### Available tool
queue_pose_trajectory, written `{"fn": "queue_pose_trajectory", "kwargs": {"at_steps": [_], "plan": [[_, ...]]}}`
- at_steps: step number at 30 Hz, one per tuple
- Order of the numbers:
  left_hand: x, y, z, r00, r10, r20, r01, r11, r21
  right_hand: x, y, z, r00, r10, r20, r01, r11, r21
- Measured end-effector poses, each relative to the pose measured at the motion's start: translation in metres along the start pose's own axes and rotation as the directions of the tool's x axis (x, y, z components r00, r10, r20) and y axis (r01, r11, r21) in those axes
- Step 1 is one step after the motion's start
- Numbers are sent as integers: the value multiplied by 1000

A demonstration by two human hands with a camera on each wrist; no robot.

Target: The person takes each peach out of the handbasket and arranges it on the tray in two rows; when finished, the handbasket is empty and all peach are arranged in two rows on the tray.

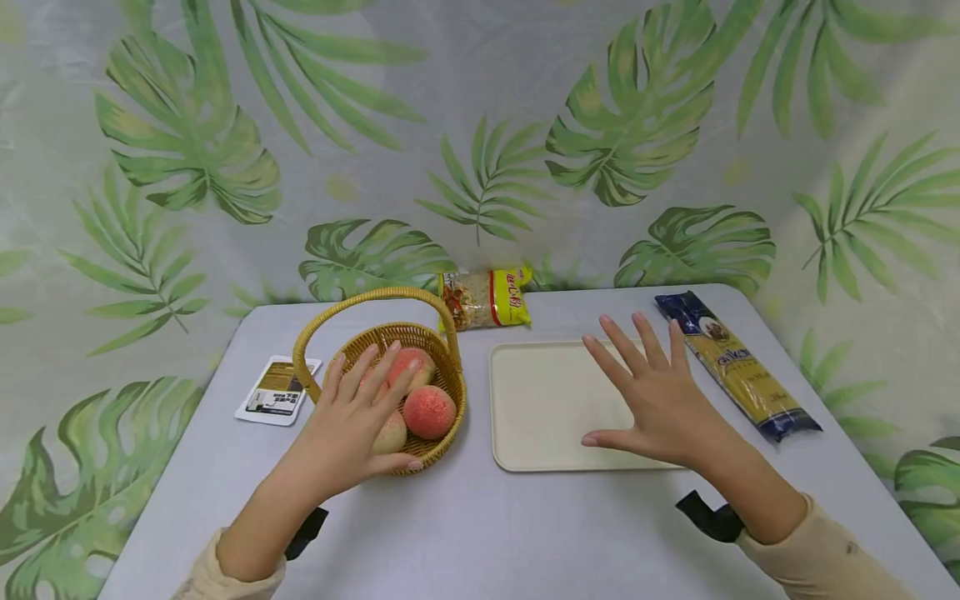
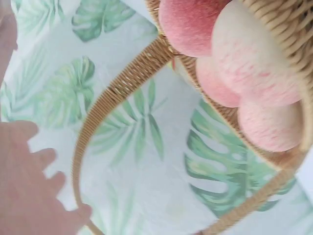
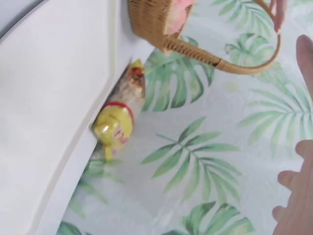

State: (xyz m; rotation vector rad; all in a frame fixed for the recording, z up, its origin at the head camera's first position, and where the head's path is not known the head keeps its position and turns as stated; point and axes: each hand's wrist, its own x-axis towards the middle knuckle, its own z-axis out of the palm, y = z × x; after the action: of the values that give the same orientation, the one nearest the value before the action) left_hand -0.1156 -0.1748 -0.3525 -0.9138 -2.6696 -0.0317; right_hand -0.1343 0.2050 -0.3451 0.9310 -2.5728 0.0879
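Observation:
My left hand (image 1: 345,429), fingers spread, is held over the near left side of a wicker basket (image 1: 459,392) and hides part of it. Several pink and cream peaches (image 1: 430,412) lie in the basket; its arched handle (image 2: 85,137) stands up beyond my left fingers in the left wrist view. Above the right part of a cream tray (image 1: 551,408) my right hand (image 1: 660,404) is spread with straight fingers and holds nothing. To the right of that hand lies a long blue and gold pasta packet (image 1: 738,362).
A yellow and clear food packet (image 1: 483,298) lies at the back edge, behind the basket and tray. Left of the basket is a flat white sachet (image 1: 276,390) with a brown and black print. Leaf-patterned cloth (image 1: 480,183) hangs behind the white table (image 1: 465,533).

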Motion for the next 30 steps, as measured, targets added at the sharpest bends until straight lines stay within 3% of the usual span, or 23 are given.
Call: {"fn": "queue_pose_trajectory", "kwargs": {"at_steps": [4,7,11,16,20,24,27,30], "plan": [[-11,-2,11,993,-17,-114,7,997,-82,13,-12,7,996,-52,-75,62,988,142],[-20,-2,22,980,-59,-191,34,991,-131,24,-24,17,992,-69,-107,96,957,275],[-32,0,36,951,-165,-262,111,972,-208,38,-41,35,988,-82,-129,132,888,441],[-45,3,57,906,-327,-269,245,923,-298,53,-60,59,990,-72,-119,128,805,579],[-56,6,74,853,-471,-227,372,852,-369,61,-71,79,995,-55,-87,98,762,640],[-62,11,85,782,-608,-140,500,745,-442,67,-78,95,997,-40,-62,72,733,677],[-63,14,89,737,-671,-82,558,673,-485,72,-81,105,999,-23,-33,39,720,693],[-64,16,93,705,-708,-37,594,618,-515,75,-85,114,1000,-8,-1,6,710,704]]}}
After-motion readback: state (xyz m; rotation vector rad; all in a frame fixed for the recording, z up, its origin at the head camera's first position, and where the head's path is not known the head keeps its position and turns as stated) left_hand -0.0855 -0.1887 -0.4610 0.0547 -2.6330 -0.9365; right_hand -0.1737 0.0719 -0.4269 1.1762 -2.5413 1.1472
